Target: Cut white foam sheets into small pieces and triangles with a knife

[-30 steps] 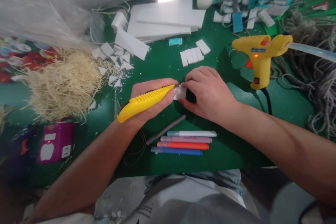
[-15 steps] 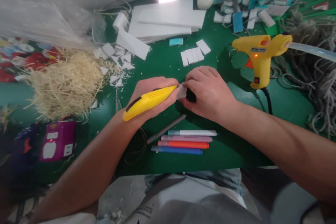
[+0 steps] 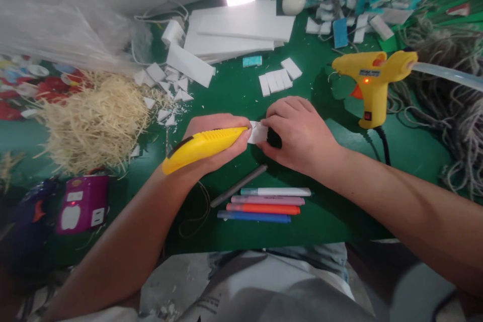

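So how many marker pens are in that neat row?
4, side by side on the green table: the white pen farthest, then the pink pen, the orange pen and, nearest, the blue pen. The slanted grey stick isn't counted. None seems hidden.

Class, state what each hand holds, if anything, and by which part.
Left hand: yellow cutter, by its front part. Right hand: small white piece, by its right end.

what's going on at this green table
A person's left hand grips a yellow utility knife, its front end at a small white piece that the right hand holds. Four markers lie nearer the body, and a yellow glue gun sits to the right, its orange light lit.
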A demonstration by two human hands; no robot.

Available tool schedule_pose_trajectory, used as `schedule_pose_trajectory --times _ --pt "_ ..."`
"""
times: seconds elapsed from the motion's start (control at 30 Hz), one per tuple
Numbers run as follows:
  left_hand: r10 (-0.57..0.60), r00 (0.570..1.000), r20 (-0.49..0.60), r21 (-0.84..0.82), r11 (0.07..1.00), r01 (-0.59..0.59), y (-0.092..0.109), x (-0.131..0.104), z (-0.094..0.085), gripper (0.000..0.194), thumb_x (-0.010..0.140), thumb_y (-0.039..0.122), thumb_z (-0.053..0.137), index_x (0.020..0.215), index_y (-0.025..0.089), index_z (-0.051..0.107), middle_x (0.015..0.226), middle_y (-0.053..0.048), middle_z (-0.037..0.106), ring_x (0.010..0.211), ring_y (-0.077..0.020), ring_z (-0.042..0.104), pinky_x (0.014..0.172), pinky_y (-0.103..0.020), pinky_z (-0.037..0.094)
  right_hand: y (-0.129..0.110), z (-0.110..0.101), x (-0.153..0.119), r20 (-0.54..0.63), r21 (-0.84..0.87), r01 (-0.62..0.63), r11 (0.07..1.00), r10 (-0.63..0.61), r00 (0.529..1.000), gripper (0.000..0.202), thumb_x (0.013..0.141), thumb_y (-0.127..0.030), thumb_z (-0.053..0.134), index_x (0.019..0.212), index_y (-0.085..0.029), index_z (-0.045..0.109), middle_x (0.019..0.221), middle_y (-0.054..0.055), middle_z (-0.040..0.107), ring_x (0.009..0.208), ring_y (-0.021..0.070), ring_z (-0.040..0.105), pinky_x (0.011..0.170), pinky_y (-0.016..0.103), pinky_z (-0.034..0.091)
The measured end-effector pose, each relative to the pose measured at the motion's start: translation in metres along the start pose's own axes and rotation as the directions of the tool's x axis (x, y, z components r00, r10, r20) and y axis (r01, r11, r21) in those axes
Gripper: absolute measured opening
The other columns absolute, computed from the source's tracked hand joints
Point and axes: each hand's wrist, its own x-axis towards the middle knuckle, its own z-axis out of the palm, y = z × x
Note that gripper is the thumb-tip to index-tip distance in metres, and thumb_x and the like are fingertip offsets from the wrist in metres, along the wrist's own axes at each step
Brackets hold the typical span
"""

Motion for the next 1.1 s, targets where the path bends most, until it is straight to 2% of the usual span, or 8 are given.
schedule_pose_trajectory --times 0.17,0.33,0.57,0.73,0.9,1.1 --pt "-0.012 0.997 -0.074 -0.071 0.997 0.007 0.001 -0.006 0.004 0.021 0.098 0.031 0.059 0.09 0.025 0.077 0.085 0.001 0.08 0.074 -0.0164 0.074 0.069 -0.025 0.057 0.002 0.0 -0.001 0.002 0.012 0.016 1.0 -0.016 1.0 0.023 0.094 -0.031 0.062 0.1 -0.017 0.079 0.105 0.014 0.073 0.109 0.033 0.061 0.1 0.052 0.047" --pt "-0.055 0.985 -0.166 -0.181 0.983 0.024 0.003 -0.01 0.01 0.019 0.097 0.034 0.065 0.098 0.024 0.081 0.097 0.0 0.084 0.079 -0.0163 0.076 0.078 -0.025 0.062 0.007 -0.001 -0.002 -0.021 0.042 0.061 0.997 -0.06 0.998 0.021 0.091 -0.03 0.064 0.1 -0.019 0.079 0.105 0.012 0.072 0.108 0.0313 0.06 0.105 0.053 0.045" --pt "-0.048 0.987 -0.151 -0.142 0.99 0.027 -0.002 -0.008 0.012 0.021 0.096 0.036 0.063 0.1 0.026 0.081 0.093 0.0 0.083 0.078 -0.0163 0.076 0.079 -0.025 0.061 0.012 -0.004 -0.006 -0.008 0.083 0.089 0.993 -0.089 0.996 0.025 0.089 -0.027 0.062 0.106 -0.02 0.08 0.11 0.012 0.073 0.111 0.0315 0.061 0.118 0.062 0.037" --pt "-0.068 0.981 -0.181 -0.107 0.993 0.05 -0.001 -0.011 0.008 0.022 0.097 0.037 0.063 0.099 0.025 0.082 0.095 0.0 0.083 0.081 -0.0176 0.077 0.081 -0.025 0.061 0.013 -0.008 -0.007 0.024 0.099 0.089 0.991 -0.091 0.996 0.038 0.083 -0.022 0.063 0.117 -0.02 0.079 0.116 0.012 0.073 0.119 0.0329 0.062 0.124 0.065 0.031" --pt "-0.082 0.981 -0.176 -0.163 0.985 0.053 0.004 -0.009 0.009 0.021 0.099 0.037 0.062 0.105 0.027 0.08 0.104 0.0 0.084 0.088 -0.0187 0.078 0.087 -0.029 0.062 0.013 -0.011 -0.006 0.042 0.109 0.072 0.992 -0.077 0.996 0.049 0.08 -0.017 0.059 0.126 -0.018 0.075 0.12 0.013 0.074 0.121 0.0335 0.064 0.126 0.066 0.029" --pt "-0.075 0.987 -0.141 -0.206 0.977 0.045 0.004 -0.009 0.013 0.024 0.097 0.041 0.064 0.107 0.028 0.081 0.103 -0.001 0.085 0.088 -0.0195 0.078 0.085 -0.03 0.064 0.011 -0.012 -0.006 0.049 0.122 0.04 0.992 -0.046 0.998 0.06 0.082 -0.018 0.056 0.141 -0.015 0.065 0.128 0.016 0.074 0.126 0.0341 0.064 0.127 0.067 0.028"
